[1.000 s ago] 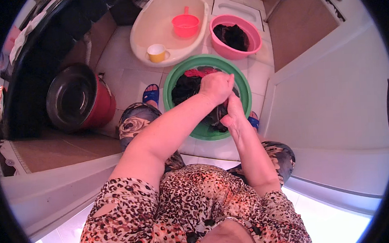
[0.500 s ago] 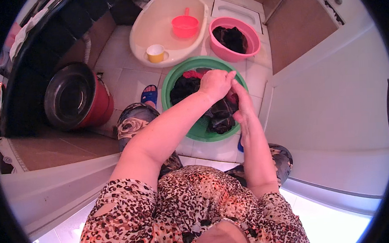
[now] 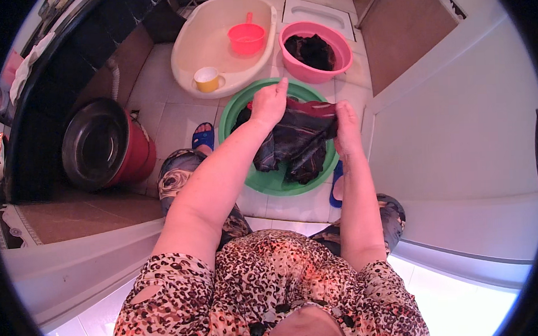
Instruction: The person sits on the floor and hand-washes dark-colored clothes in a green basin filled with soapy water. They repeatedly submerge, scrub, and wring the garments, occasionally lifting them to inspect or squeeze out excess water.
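Observation:
Stretched between my hands is a pair of dark striped shorts (image 3: 300, 133) with a reddish waistband along the top. My left hand (image 3: 270, 105) is closed on one end of the band, thumb pointing up. The other end is gripped by my right hand (image 3: 347, 124), thumb on top. Below the band, two leg-like parts hang down into a green basin (image 3: 276, 190) on the floor between my feet. More dark cloth (image 3: 243, 116) and a bit of red lie at the basin's left side, mostly hidden behind my left hand and the shorts.
A pink basin (image 3: 343, 59) with dark laundry stands beyond the green one. To its left is a cream tub (image 3: 197, 36) holding a red dipper (image 3: 246, 38) and a yellow cup (image 3: 206, 80). A red bucket (image 3: 141, 146) with a black basin (image 3: 97, 145) stands left. A white panel (image 3: 454, 136) rises at right.
My hands, close together half a second ago over bunched cloth, have moved apart, left hand leftward and right hand slightly rightward. The shorts are now spread out between them.

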Demonstrator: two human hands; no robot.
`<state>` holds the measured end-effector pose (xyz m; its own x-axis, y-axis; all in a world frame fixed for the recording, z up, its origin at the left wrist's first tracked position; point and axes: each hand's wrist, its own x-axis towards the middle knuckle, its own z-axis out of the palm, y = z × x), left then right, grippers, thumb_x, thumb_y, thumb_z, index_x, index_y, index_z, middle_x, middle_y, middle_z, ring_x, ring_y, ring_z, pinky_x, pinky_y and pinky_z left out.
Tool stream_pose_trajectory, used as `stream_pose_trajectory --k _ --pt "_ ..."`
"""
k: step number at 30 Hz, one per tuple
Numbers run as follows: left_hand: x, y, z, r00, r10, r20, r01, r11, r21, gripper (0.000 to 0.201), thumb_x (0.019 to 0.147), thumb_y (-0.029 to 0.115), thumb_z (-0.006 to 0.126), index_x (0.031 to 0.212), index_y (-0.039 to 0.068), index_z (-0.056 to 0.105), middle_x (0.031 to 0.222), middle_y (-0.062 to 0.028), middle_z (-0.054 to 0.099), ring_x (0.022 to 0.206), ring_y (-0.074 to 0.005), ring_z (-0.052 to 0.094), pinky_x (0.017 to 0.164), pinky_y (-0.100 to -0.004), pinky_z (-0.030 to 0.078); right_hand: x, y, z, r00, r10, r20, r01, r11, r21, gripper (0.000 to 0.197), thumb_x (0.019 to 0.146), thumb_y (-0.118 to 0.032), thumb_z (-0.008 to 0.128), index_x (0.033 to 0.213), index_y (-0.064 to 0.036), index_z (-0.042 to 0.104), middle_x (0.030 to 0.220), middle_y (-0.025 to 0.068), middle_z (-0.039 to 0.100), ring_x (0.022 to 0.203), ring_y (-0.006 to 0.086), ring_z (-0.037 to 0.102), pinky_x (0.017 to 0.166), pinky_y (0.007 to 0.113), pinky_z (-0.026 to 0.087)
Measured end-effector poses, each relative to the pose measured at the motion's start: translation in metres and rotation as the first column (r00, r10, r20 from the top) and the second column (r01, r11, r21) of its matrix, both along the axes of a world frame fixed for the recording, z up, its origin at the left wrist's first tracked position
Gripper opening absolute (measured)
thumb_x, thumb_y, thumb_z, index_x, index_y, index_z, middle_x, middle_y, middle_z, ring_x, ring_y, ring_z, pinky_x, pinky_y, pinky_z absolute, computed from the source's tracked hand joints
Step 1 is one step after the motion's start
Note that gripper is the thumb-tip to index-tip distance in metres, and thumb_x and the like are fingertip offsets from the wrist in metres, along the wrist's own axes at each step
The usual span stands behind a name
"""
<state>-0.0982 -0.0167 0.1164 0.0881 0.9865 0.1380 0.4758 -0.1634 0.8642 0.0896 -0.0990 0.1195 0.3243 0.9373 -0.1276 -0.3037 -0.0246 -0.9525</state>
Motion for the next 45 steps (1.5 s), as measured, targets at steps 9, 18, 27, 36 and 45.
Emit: stream_pose_trajectory --k 9,18,27,36,45 --pt "0.060 -0.083 0.002 0.943 -0.330 0.032 0.307 0.904 0.297 0.030 0.091 0.029 0.054 0.081 0.004 0.066 0.076 -0.0215 0.065 0.074 -0.0381 0.065 0.068 -0.0461 0.053 -0.017 0.002 -0.062 0.694 0.056 -0.718 -0.120 0.992 -0.039 0.031 0.095 -0.028 0.055 0.112 -0.0022 0.060 0.100 0.0123 0.067 0.097 0.0243 0.063 0.089 0.039 0.051" --pt "0.025 -0.039 -0.008 0.901 -0.111 -0.419 0.239 0.934 0.266 0.033 0.094 0.025 0.044 0.073 0.011 0.065 0.069 -0.0145 0.066 0.065 -0.0305 0.067 0.056 -0.0451 0.052 -0.070 -0.015 -0.016 0.896 -0.038 -0.442 -0.140 0.922 -0.362 0.040 0.099 -0.043 0.047 0.116 -0.0103 0.061 0.109 0.0067 0.066 0.097 0.0194 0.063 0.081 0.035 0.052" --pt "0.050 -0.069 -0.025 0.775 -0.284 -0.564 0.549 0.744 0.381 0.034 0.094 0.026 0.044 0.071 0.008 0.062 0.073 -0.0153 0.067 0.068 -0.0304 0.067 0.061 -0.0460 0.053 -0.045 -0.017 -0.074 0.641 0.244 -0.728 -0.232 0.965 0.119 0.024 0.096 -0.033 0.053 0.096 -0.0098 0.062 0.086 0.0070 0.065 0.079 0.0187 0.063 0.069 0.036 0.053" --pt "0.011 -0.001 0.010 0.931 -0.024 0.364 0.039 0.999 -0.035 0.047 0.096 0.038 0.051 0.070 -0.001 0.059 0.063 -0.0126 0.059 0.057 -0.0241 0.053 0.058 -0.0392 0.042 -0.031 -0.019 0.006 0.854 0.510 -0.106 -0.516 0.800 -0.307 0.029 0.083 -0.019 0.072 0.107 -0.0046 0.063 0.093 0.0053 0.066 0.080 0.0128 0.063 0.071 0.029 0.051" --pt "0.018 -0.012 -0.001 0.839 0.130 0.529 0.005 0.969 -0.246 0.043 0.097 0.036 0.055 0.068 0.004 0.059 0.064 -0.0024 0.054 0.062 -0.0125 0.048 0.059 -0.0310 0.040 -0.030 -0.003 -0.029 0.909 0.097 -0.405 -0.162 0.978 -0.128 0.021 0.096 -0.028 0.057 0.096 -0.0086 0.062 0.094 0.0046 0.066 0.083 0.0175 0.062 0.077 0.034 0.051"
